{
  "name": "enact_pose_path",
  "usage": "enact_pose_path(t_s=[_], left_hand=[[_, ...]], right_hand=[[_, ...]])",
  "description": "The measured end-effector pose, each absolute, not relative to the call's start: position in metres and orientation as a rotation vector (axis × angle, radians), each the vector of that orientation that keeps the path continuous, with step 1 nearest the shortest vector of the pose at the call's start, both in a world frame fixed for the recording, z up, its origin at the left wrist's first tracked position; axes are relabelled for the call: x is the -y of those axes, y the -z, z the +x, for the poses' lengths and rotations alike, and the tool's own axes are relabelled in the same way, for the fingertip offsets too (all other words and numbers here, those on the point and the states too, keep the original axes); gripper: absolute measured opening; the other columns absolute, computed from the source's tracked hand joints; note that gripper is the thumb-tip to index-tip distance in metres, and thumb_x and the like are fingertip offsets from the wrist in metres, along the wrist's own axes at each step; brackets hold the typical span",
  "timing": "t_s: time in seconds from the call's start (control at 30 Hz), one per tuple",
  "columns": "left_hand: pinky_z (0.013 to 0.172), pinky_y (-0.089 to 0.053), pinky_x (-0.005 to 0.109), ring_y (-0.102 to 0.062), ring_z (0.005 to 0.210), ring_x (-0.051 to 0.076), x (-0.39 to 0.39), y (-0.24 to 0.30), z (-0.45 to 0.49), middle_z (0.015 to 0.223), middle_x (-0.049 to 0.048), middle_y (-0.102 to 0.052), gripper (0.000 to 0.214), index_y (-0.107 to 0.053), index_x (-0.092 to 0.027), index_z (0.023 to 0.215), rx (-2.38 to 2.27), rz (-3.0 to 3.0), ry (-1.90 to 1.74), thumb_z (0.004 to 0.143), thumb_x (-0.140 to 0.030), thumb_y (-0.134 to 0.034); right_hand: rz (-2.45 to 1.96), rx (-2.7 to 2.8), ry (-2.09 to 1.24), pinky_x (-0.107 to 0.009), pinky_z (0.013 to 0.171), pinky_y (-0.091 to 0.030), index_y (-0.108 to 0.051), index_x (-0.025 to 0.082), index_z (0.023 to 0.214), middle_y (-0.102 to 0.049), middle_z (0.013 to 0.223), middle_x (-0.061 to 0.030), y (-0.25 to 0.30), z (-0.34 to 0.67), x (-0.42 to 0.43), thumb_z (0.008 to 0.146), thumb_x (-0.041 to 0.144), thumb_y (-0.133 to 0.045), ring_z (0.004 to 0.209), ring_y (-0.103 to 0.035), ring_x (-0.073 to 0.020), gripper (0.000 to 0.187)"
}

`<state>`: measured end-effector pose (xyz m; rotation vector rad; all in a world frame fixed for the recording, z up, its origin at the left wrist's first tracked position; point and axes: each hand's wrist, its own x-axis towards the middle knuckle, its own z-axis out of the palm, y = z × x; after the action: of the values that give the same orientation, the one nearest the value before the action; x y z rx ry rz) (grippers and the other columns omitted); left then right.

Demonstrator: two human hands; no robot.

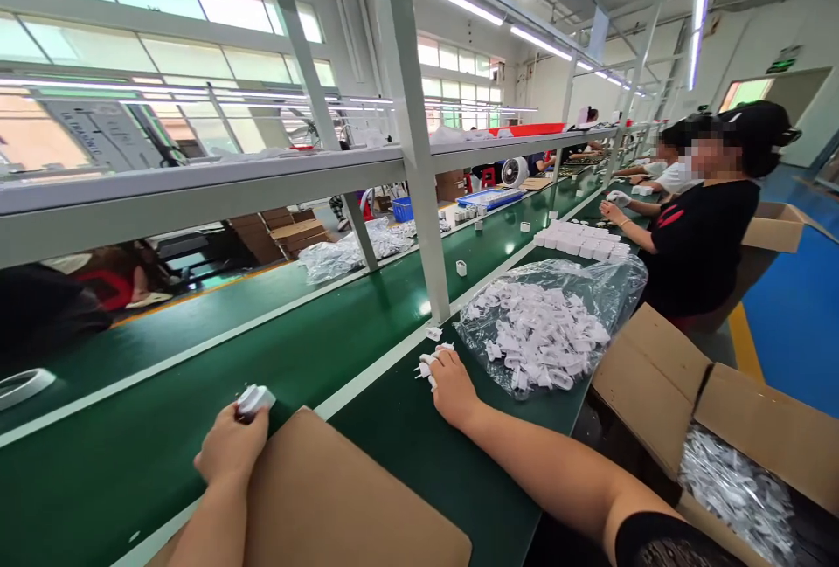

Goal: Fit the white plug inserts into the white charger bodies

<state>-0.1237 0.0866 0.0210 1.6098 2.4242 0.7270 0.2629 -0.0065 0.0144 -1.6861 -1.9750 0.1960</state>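
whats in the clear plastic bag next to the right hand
A loose heap of white plastic parts lies in the clear plastic bag. The upper ones cover those beneath, so the bottom of the heap cannot be seen.

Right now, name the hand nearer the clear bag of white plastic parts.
Right. The right hand, holding small white parts, is just left of the clear bag; the left hand is farther away, over the green conveyor belt.

Near the right edge of the bench (393, 410), a heap of parts (544, 335) lies on a plastic bag (616, 274), with rows of cases (580, 240) just beyond. At the near end, cardboard (357, 497) overlaps the left edge, where the belt (367, 322) runs alongside, and a carton (648, 379) stands outside the right.
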Motion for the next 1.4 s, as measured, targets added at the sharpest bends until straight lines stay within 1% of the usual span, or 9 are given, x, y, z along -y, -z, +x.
enact_pose_path(t_s=[0.1, 0.27, 0.37, 0.47, 0.57, 0.77, 0.9, 1.1, 1.4], left_hand=[[0.094, -0.052, 0.057, -0.067, 0.111, 0.046, -0.09, -0.017, -0.127, 0.105, 0.0184, -0.073, 0.056, -0.062, -0.02, 0.122, -2.478, 1.451, -0.691, 0.08, -0.057, -0.055], [0.099, -0.047, 0.064, -0.06, 0.122, 0.051, -0.081, -0.022, -0.124, 0.118, 0.0239, -0.07, 0.063, -0.059, -0.016, 0.129, -2.488, 1.349, -0.791, 0.078, -0.052, -0.064], [0.104, -0.041, 0.07, -0.047, 0.136, 0.055, -0.067, -0.031, -0.111, 0.144, 0.0297, -0.054, 0.076, -0.051, -0.011, 0.139, -2.541, 1.266, -1.012, 0.076, -0.05, -0.07], [0.113, -0.031, 0.071, -0.031, 0.147, 0.054, -0.054, -0.04, -0.095, 0.16, 0.0269, -0.036, 0.084, -0.045, -0.009, 0.146, -2.539, 1.357, -1.427, 0.078, -0.051, -0.071], [0.118, -0.03, 0.064, -0.035, 0.147, 0.048, -0.051, -0.041, -0.086, 0.156, 0.0225, -0.042, 0.065, -0.053, -0.011, 0.139, -2.429, 1.681, -1.613, 0.085, -0.047, -0.062], [0.117, -0.041, 0.048, -0.06, 0.125, 0.034, -0.064, -0.027, -0.082, 0.126, 0.013, -0.066, 0.036, -0.061, -0.018, 0.114, -2.041, 2.237, -1.429, 0.091, -0.042, -0.048], [0.106, -0.049, 0.045, -0.065, 0.112, 0.033, -0.066, -0.023, -0.082, 0.11, 0.013, -0.072, 0.038, -0.067, -0.02, 0.102, -1.967, 2.231, -1.212, 0.088, -0.046, -0.044], [0.096, -0.054, 0.044, -0.067, 0.105, 0.033, -0.068, -0.023, -0.085, 0.114, 0.0108, -0.075, 0.044, -0.076, -0.022, 0.095, -1.893, 2.023, -0.805, 0.08, -0.055, -0.05], [0.099, -0.053, 0.043, -0.065, 0.113, 0.033, -0.069, -0.02, -0.087, 0.118, 0.0094, -0.075, 0.044, -0.078, -0.023, 0.095, -1.92, 2.026, -0.866, 0.081, -0.055, -0.051]], right_hand=[[-1.647, 1.968, -0.158, -0.045, 0.114, -0.041, -0.057, 0.018, 0.143, -0.059, 0.132, -0.0139, -0.016, 0.263, 0.009, 0.082, 0.006, -0.056, 0.132, -0.047, -0.0288, 0.062], [-1.535, 1.92, -0.114, -0.048, 0.113, -0.039, -0.063, 0.019, 0.136, -0.061, 0.121, -0.0118, -0.023, 0.262, 0.015, 0.083, 0.011, -0.06, 0.119, -0.052, -0.0288, 0.054], [-1.393, 1.878, -0.167, -0.044, 0.109, -0.044, -0.064, 0.019, 0.135, -0.061, 0.12, -0.0119, -0.027, 0.265, 0.018, 0.089, 0.012, -0.055, 0.114, -0.055, -0.0263, 0.048], [-1.245, 1.849, -0.263, -0.038, 0.105, -0.049, -0.064, 0.019, 0.136, -0.06, 0.121, -0.0119, -0.029, 0.266, 0.021, 0.095, 0.013, -0.05, 0.113, -0.059, -0.0228, 0.043], [-1.21, 1.861, -0.294, -0.036, 0.106, -0.05, -0.064, 0.02, 0.134, -0.061, 0.122, -0.0109, -0.031, 0.266, 0.024, 0.095, 0.011, -0.051, 0.115, -0.06, -0.022, 0.043], [-1.164, 1.995, -0.414, -0.034, 0.107, -0.051, -0.066, 0.023, 0.131, -0.061, 0.126, -0.0083, -0.033, 0.262, 0.03, 0.082, 0.0, -0.051, 0.118, -0.062, -0.0199, 0.056], [-1.114, 2.053, -0.51, -0.032, 0.099, -0.054, -0.069, 0.021, 0.126, -0.061, 0.118, -0.0077, -0.03, 0.261, 0.029, 0.084, 0.003, -0.052, 0.108, -0.064, -0.0186, 0.049], [-1.167, 2.031, -0.568, -0.03, 0.09, -0.054, -0.071, 0.02, 0.124, -0.062, 0.107, -0.0059, -0.02, 0.26, 0.023, 0.088, 0.006, -0.055, 0.093, -0.064, -0.017, 0.042], [-1.237, 2.012, -0.612, -0.029, 0.091, -0.054, -0.074, 0.019, 0.12, -0.067, 0.105, -0.0058, -0.02, 0.259, 0.02, 0.096, 0.015, -0.057, 0.093, -0.066, -0.0162, 0.029]])
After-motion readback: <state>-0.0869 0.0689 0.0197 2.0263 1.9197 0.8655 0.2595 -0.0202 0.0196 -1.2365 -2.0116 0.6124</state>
